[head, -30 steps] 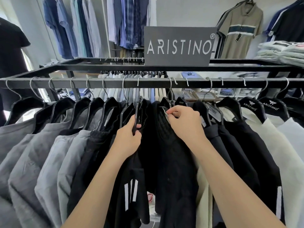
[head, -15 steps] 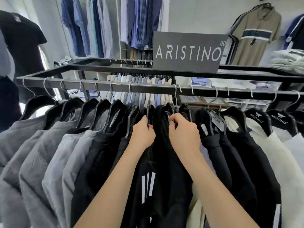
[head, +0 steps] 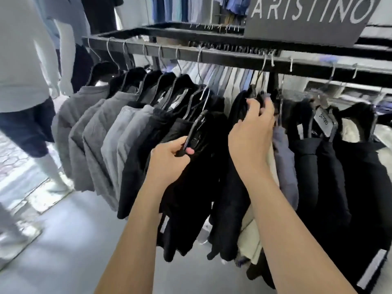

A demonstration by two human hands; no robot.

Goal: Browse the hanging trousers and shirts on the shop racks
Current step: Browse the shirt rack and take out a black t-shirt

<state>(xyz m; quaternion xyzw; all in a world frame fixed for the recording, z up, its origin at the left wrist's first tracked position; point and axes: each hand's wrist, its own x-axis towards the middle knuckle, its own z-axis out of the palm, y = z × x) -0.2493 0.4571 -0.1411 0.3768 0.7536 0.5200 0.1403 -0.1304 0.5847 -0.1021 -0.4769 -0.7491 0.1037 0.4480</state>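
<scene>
I judge the browsing to be mid-way: I am among the black garments near the middle of the rack (head: 222,58), with the grey ones (head: 91,128) hanging to the left and more dark and pale pieces to the right not yet handled. My left hand (head: 169,158) is curled round the shoulder of a black hanger (head: 197,126), pulled down and toward me with its black garment (head: 197,187) hanging below. My right hand (head: 252,128), higher and just to the right, pinches the top of the next black piece (head: 239,107) on the rail. The hands are near each other, not touching.
</scene>
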